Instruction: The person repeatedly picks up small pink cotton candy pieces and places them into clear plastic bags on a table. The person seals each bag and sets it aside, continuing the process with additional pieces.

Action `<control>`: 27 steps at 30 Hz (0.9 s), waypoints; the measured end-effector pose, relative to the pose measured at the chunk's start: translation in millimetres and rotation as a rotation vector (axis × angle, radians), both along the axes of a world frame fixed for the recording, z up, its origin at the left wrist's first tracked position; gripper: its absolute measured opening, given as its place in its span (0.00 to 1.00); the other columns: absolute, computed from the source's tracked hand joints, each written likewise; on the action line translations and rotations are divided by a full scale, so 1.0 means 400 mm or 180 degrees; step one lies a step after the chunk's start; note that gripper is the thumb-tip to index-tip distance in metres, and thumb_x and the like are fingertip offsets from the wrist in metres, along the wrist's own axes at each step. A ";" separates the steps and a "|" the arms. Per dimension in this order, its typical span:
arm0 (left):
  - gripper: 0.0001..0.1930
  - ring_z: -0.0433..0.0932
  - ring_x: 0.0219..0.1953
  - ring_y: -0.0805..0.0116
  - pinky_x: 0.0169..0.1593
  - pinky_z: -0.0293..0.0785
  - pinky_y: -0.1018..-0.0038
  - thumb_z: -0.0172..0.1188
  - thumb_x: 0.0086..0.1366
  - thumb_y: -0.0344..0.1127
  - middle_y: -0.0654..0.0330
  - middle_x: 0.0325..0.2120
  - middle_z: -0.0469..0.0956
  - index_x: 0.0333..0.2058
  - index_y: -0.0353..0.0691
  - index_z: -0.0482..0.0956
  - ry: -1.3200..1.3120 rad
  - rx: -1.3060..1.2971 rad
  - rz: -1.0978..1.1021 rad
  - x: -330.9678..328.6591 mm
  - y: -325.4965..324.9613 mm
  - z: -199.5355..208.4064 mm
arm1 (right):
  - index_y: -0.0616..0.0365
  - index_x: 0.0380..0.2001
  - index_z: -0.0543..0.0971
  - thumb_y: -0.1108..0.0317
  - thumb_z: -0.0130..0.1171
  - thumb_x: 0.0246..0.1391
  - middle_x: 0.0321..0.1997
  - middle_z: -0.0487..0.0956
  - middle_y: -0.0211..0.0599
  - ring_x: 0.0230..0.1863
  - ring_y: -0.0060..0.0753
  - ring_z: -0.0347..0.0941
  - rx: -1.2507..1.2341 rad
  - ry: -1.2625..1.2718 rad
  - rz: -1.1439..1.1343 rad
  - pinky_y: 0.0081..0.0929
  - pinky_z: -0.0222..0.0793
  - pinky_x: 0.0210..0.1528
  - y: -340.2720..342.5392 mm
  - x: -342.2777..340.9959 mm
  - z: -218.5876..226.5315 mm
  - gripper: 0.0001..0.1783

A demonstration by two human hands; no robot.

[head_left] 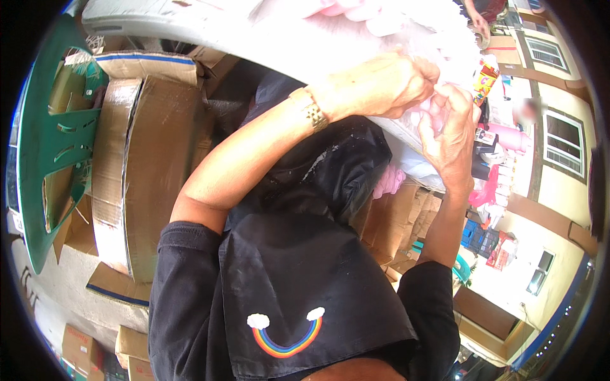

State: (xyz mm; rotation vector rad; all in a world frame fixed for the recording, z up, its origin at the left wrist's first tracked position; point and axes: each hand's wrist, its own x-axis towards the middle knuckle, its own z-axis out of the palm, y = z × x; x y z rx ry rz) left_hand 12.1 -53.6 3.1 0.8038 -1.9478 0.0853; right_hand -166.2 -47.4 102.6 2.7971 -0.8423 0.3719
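Observation:
My left hand [406, 82], with a gold watch [313, 114] on its wrist, reaches across the white table [222, 32]. Its fingers are closed and meet those of my right hand [450, 124], which curls with thumb and fingertips pinched. Between the two hands is a small pale pink, glossy thing [419, 114], its kind blurred by glare. Several pink and white rounded pieces [362, 14] lie at the far side of the table, washed out by light. A yellow and red packet [485, 81] is just beyond my right hand.
Left of me stand a large cardboard box [159, 171] and a green plastic chair [60, 140]. A pink cloth or bag [389, 182] hangs under the table by a cardboard box [387, 222]. Another person's hand [481, 26] shows at the far right. Blue crates [478, 238] lie farther right.

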 end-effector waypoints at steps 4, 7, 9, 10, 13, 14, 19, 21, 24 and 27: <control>0.08 0.76 0.33 0.72 0.35 0.73 0.73 0.54 0.62 0.38 0.60 0.30 0.72 0.34 0.41 0.78 -0.0382 -0.0452 0.0702 0.009 0.015 0.005 | 0.54 0.57 0.67 0.83 0.60 0.45 0.35 0.71 0.35 0.39 0.35 0.71 0.0390 0.0092 -0.0164 0.37 0.66 0.51 -0.009 0.001 0.032 0.33; 0.05 0.78 0.36 0.62 0.39 0.75 0.68 0.57 0.59 0.30 0.57 0.31 0.73 0.33 0.38 0.76 -0.0057 0.0149 0.0108 0.004 0.012 0.013 | 0.55 0.55 0.68 0.84 0.59 0.46 0.34 0.71 0.35 0.38 0.33 0.72 0.0812 0.0001 -0.0271 0.33 0.69 0.50 -0.016 0.005 0.042 0.31; 0.05 0.78 0.38 0.55 0.42 0.76 0.66 0.60 0.56 0.26 0.55 0.31 0.73 0.33 0.35 0.75 0.0617 0.0169 -0.0450 0.008 0.005 0.014 | 0.55 0.54 0.69 0.85 0.59 0.47 0.34 0.72 0.34 0.38 0.31 0.73 0.1023 -0.0072 -0.0304 0.31 0.70 0.49 -0.019 0.004 0.046 0.29; 0.06 0.78 0.38 0.53 0.43 0.76 0.65 0.60 0.54 0.25 0.54 0.31 0.73 0.32 0.34 0.75 0.0664 0.0239 -0.0541 0.009 0.003 0.013 | 0.55 0.53 0.69 0.85 0.59 0.48 0.34 0.72 0.34 0.38 0.29 0.73 0.1143 -0.0111 -0.0316 0.30 0.71 0.48 -0.021 0.004 0.047 0.28; 0.07 0.78 0.40 0.50 0.45 0.76 0.63 0.61 0.53 0.22 0.53 0.32 0.75 0.31 0.32 0.75 0.0789 0.0384 -0.0731 0.006 -0.001 0.011 | 0.54 0.52 0.69 0.84 0.59 0.49 0.33 0.73 0.32 0.38 0.27 0.74 0.1313 -0.0216 -0.0481 0.28 0.71 0.48 -0.026 -0.003 0.052 0.26; 0.06 0.78 0.40 0.50 0.46 0.76 0.63 0.61 0.53 0.23 0.53 0.33 0.75 0.31 0.32 0.75 0.0805 0.0378 -0.0740 0.006 -0.002 0.010 | 0.55 0.51 0.69 0.84 0.59 0.50 0.33 0.74 0.32 0.38 0.26 0.74 0.1412 -0.0245 -0.0555 0.28 0.71 0.49 -0.030 -0.004 0.055 0.25; 0.06 0.78 0.41 0.50 0.47 0.76 0.63 0.62 0.56 0.24 0.52 0.35 0.77 0.32 0.33 0.76 0.0765 0.0414 -0.0765 0.008 -0.001 0.010 | 0.56 0.49 0.70 0.84 0.59 0.51 0.32 0.73 0.29 0.38 0.22 0.73 0.1592 -0.0227 -0.0664 0.26 0.71 0.49 -0.055 -0.005 0.065 0.22; 0.06 0.78 0.41 0.50 0.47 0.75 0.63 0.62 0.57 0.25 0.53 0.36 0.77 0.33 0.33 0.76 0.0715 0.0426 -0.0752 0.009 -0.001 0.011 | 0.56 0.47 0.71 0.83 0.59 0.51 0.32 0.73 0.29 0.38 0.21 0.72 0.1724 -0.0308 -0.0835 0.26 0.71 0.49 -0.062 -0.004 0.064 0.20; 0.06 0.78 0.42 0.50 0.47 0.75 0.62 0.62 0.57 0.25 0.53 0.36 0.77 0.33 0.33 0.76 0.0688 0.0473 -0.0739 0.011 0.003 0.017 | 0.57 0.45 0.72 0.83 0.61 0.51 0.32 0.73 0.30 0.37 0.20 0.72 0.1568 -0.0477 -0.1001 0.25 0.71 0.48 -0.069 -0.004 0.047 0.18; 0.06 0.78 0.42 0.51 0.47 0.75 0.62 0.62 0.57 0.25 0.54 0.36 0.77 0.33 0.33 0.76 0.0671 0.0583 -0.0845 0.017 0.006 0.027 | 0.58 0.44 0.73 0.80 0.61 0.52 0.33 0.76 0.35 0.36 0.29 0.75 0.0912 -0.0891 -0.1046 0.29 0.72 0.44 -0.070 -0.014 0.027 0.16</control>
